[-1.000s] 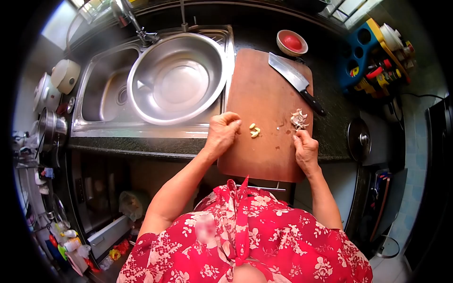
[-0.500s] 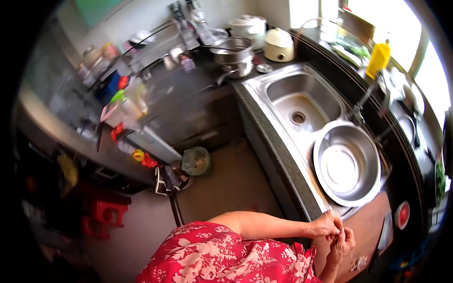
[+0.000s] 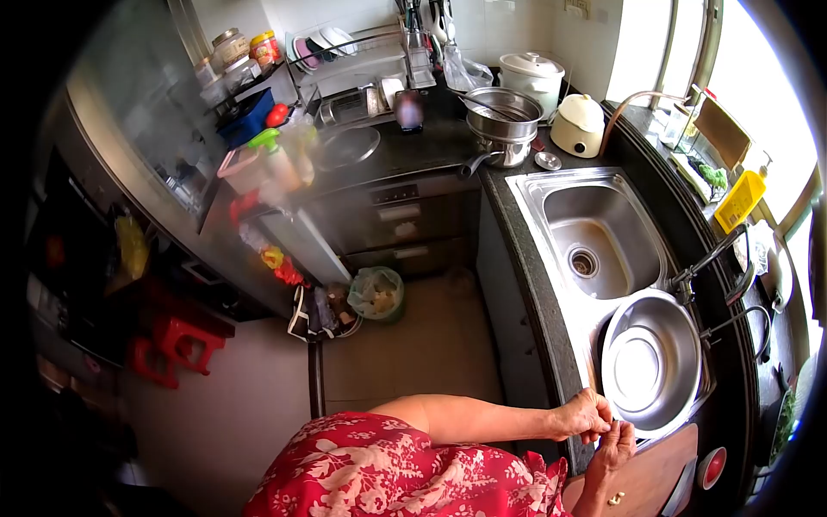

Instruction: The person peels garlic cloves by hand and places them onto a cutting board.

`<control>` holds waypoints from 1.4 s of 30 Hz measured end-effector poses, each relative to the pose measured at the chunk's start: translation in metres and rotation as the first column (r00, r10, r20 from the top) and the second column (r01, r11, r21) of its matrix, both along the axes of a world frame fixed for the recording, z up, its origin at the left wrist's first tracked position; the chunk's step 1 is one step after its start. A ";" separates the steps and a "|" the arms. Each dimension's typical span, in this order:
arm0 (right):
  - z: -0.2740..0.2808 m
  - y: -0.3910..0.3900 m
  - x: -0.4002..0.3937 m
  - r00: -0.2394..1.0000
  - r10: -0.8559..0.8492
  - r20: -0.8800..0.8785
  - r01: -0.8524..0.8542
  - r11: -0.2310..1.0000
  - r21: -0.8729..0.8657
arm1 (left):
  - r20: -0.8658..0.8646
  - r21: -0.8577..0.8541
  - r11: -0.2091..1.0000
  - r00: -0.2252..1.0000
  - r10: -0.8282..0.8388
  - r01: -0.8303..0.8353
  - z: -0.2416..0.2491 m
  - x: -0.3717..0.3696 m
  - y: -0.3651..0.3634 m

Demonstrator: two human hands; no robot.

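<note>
My left hand point(image 3: 582, 415) and my right hand point(image 3: 616, 444) meet at the fingertips, both pinched closed over the near edge of the sink. Whatever is between the fingers is too small to make out. Below them lies a brown cutting board point(image 3: 662, 461) with a few small pale pieces point(image 3: 616, 498) on it, possibly garlic cloves. A knife point(image 3: 680, 489) rests along the board's right side. Just beyond my fingers, a large steel basin point(image 3: 689, 379) sits over the near part of the sink.
The far sink bowl point(image 3: 594, 215) has a drain and a faucet point(image 3: 711, 250) beside it. A red bowl point(image 3: 711, 468) stands right of the board. Across the corner are a steel pot point(image 3: 504, 129), a cream cooker point(image 3: 577, 125) and a dish rack point(image 3: 353, 65). A lined bin point(image 3: 376, 297) stands on the floor.
The view has shifted, so the sink and counter sit lower and further right in the picture. Both hands stay together at the fingertips, nearly in the same place.
</note>
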State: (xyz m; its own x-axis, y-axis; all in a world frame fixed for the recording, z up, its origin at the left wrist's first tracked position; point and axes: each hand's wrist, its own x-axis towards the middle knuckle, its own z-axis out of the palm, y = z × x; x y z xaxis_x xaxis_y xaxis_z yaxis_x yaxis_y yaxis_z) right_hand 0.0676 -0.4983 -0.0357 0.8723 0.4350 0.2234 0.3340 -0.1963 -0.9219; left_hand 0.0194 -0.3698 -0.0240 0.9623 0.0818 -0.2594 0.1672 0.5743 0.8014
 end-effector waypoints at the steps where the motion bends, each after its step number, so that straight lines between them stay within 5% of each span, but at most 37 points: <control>1: 0.001 0.003 0.000 0.991 0.013 -0.134 -0.005 0.998 0.056 | 0.002 0.000 1.000 1.000 0.005 -0.005 0.001 0.000 0.002; 2: 0.005 0.003 0.000 0.991 0.015 -0.132 -0.008 0.998 0.057 | 0.003 0.001 1.000 1.000 0.009 -0.009 0.002 0.001 0.004; 4: 0.026 0.009 -0.007 0.827 0.076 -0.556 0.037 0.981 0.189 | 0.004 0.012 1.000 1.000 0.011 -0.011 0.004 0.002 0.008; 11: -0.022 0.019 0.003 0.971 0.019 -0.238 0.056 0.951 0.304 | 0.020 0.100 0.995 1.000 0.009 -0.011 0.004 0.004 0.014; 18: 0.012 0.023 -0.008 0.872 0.064 -0.485 0.092 0.952 0.291 | 0.039 0.245 0.969 0.999 0.034 -0.043 0.010 0.006 0.016; 21: 0.011 0.022 -0.008 0.857 0.081 -0.509 0.075 0.957 0.279 | 0.150 0.439 0.882 0.982 0.113 -0.169 0.005 0.008 0.013; 23: 0.010 0.021 -0.008 0.863 0.081 -0.498 0.053 0.967 0.250 | 0.296 0.631 0.717 0.946 0.132 -0.297 -0.004 0.010 0.011; 31: 0.024 0.021 -0.010 0.712 0.190 -0.676 -0.010 0.965 0.261 | 0.353 0.654 0.724 0.935 -0.037 -0.218 0.000 0.004 0.025; 42: 0.007 0.008 -0.003 0.690 0.244 -0.682 -0.090 0.963 0.253 | 0.313 0.740 0.658 0.937 -0.156 -0.137 0.004 -0.001 0.034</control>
State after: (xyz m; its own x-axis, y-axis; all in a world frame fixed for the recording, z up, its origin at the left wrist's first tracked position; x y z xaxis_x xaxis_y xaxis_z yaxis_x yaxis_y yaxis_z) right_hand 0.0647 -0.4904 -0.0284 0.7228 0.6063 -0.3315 -0.4145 -0.0034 -0.9101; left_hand 0.0188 -0.3357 -0.0203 0.9738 0.0944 0.2070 -0.1798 -0.2382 0.9544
